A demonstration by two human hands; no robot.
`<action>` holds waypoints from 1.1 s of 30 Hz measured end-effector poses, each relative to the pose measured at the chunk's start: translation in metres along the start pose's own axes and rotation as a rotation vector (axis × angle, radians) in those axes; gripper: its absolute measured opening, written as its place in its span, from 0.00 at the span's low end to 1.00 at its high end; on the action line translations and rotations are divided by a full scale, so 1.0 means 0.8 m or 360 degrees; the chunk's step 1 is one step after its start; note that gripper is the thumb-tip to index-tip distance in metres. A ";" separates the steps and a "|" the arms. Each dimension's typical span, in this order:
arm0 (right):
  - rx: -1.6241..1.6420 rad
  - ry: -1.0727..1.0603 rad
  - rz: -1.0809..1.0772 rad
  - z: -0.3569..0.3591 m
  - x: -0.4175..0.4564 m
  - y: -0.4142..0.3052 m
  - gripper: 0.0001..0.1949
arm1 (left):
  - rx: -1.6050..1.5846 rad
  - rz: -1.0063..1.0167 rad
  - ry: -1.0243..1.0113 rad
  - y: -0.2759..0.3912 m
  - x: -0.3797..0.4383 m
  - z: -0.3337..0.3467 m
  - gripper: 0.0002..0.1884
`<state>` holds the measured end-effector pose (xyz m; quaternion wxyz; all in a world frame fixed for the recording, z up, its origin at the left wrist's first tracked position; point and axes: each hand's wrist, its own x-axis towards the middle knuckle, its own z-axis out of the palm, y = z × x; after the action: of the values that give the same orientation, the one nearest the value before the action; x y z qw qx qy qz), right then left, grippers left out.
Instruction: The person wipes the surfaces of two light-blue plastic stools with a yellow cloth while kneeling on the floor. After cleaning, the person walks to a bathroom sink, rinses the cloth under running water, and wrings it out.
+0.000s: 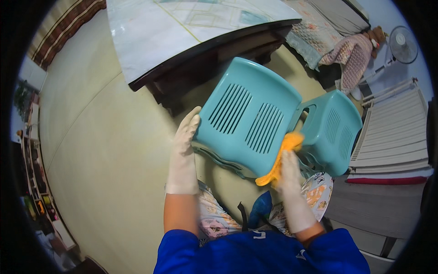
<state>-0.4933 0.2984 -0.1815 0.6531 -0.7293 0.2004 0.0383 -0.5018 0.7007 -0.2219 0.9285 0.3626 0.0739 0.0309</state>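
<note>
A teal plastic stool (243, 113) with two groups of slots in its seat is tilted before me. My left hand (187, 132), in a whitish rubber glove, steadies its left edge, fingers pointing up along the side. On the opposite side, my gloved right hand (289, 167) presses an orange cloth (279, 161) against the stool's lower right edge. That hand and the cloth's upper end are blurred. Just right of the cloth stands a second teal plastic stool (330, 133), partly behind the first. The inner side of my left palm is hidden.
Ahead is a dark wooden table (219, 51) with a patterned white cover (164, 41). A white slatted radiator (390, 126) and a grey cabinet (373, 205) stand at right. A fan (403, 44) and a bed (318, 30) are farther back. Pale floor (109, 154) spreads left towards a shelf unit (37, 171).
</note>
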 end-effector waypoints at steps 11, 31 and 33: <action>0.0410 0.0436 0.1076 0.019 -0.079 0.107 0.15 | 0.0404 0.0144 0.0451 -0.025 -0.089 0.114 0.46; 0.0913 -0.0439 0.1160 0.002 -0.149 -0.071 0.18 | 0.1663 0.0444 0.0061 -0.031 -0.231 0.178 0.29; 0.0569 -0.0624 0.1194 -0.006 -0.172 -0.073 0.20 | 0.1588 0.0234 0.0060 -0.011 -0.250 0.230 0.31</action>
<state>-0.6001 0.3309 -0.0823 0.7353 -0.4611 0.3267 0.3741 -0.6698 0.5494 -0.0714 0.6360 0.7658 0.0706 0.0635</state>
